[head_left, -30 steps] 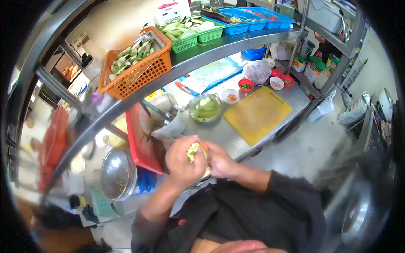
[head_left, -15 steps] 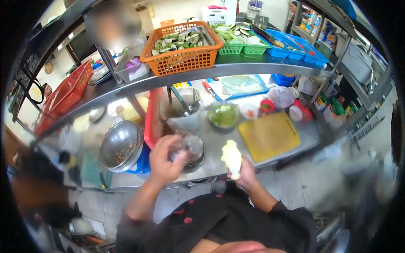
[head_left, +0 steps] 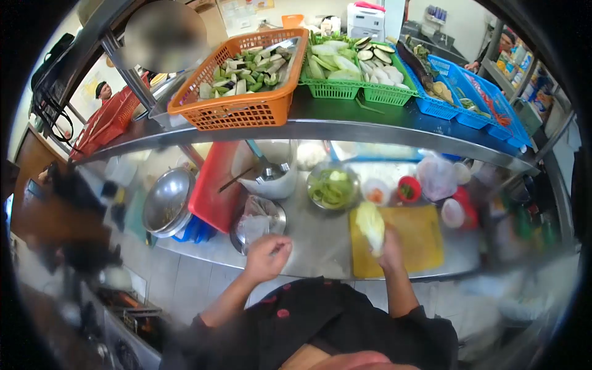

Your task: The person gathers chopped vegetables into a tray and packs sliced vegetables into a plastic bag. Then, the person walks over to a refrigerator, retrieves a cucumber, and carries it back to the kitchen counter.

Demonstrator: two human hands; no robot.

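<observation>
1. Flat, smooth yellow cutting board (head_left: 418, 235) just past the right hand (head_left: 390, 250).
2. Round steel bowl (head_left: 281, 221) with a crinkly clear plastic bag (head_left: 255, 219), beyond the left hand (head_left: 269, 259).
3. Sliced greens (head_left: 333, 189), already cut, farther out between the hands.
4. Left hand: fingers curled, well apart from the right; can't tell if it's holding anything.
5. Pale, leafy napa cabbage (head_left: 370, 226), gripped in the right: looks whole, so cutting's left, I'd guess.
</observation>
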